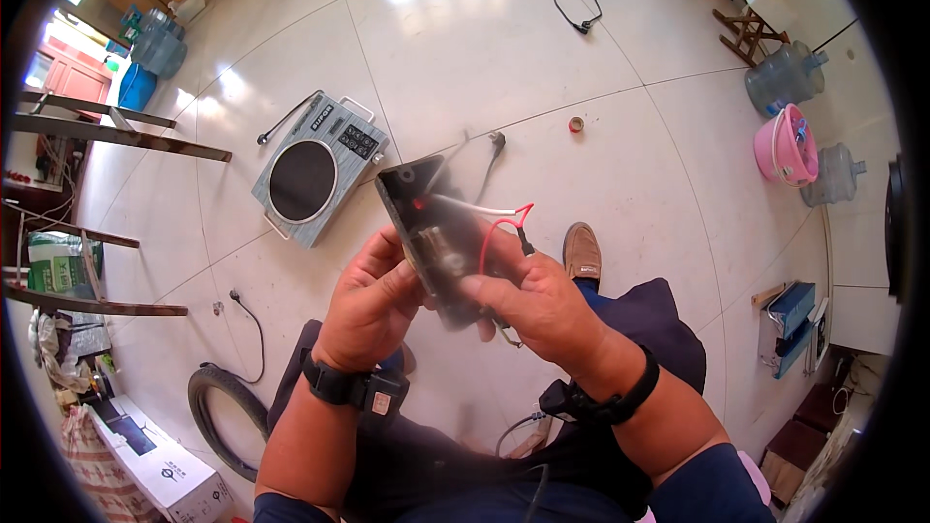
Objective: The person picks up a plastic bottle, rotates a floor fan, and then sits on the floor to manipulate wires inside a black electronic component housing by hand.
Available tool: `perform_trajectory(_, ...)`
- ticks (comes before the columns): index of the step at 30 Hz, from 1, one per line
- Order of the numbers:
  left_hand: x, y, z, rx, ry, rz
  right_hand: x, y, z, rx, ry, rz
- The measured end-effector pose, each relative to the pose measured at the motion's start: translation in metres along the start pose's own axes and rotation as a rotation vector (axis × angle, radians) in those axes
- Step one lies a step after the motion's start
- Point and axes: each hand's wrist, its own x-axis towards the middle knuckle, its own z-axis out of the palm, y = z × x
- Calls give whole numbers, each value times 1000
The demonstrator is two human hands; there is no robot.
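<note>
Between both hands I hold a dark rectangular housing (417, 201), partly blurred, with red and white wires (489, 208) coming out of it. My left hand (368, 295) grips its left edge, fingers bent around it. My right hand (523, 295) holds the right side, thumb across it, near a red wire and a black connector. A black plug on a cord (496, 145) appears just beyond the housing.
A grey portable cooktop (329, 184) lies left ahead. A red tape roll (576, 124), a looped cord (576, 5), metal rails (116, 310), a tyre (208, 421), a pink bucket (775, 150) and water jugs (780, 82) surround me. My brown shoe (581, 252) rests on the tiles.
</note>
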Motion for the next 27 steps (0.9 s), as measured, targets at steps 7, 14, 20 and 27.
perform_trajectory(7,-1,0,1,-21,28,-46,1,3,1,-45,21,-8)
perform_trajectory(14,1,1,3,-37,36,-102,2,2,0,-97,28,22)
perform_trajectory(20,2,0,1,-51,61,-136,2,3,1,-43,21,3)
perform_trajectory(27,1,0,6,-25,55,-67,1,2,0,-19,26,52)
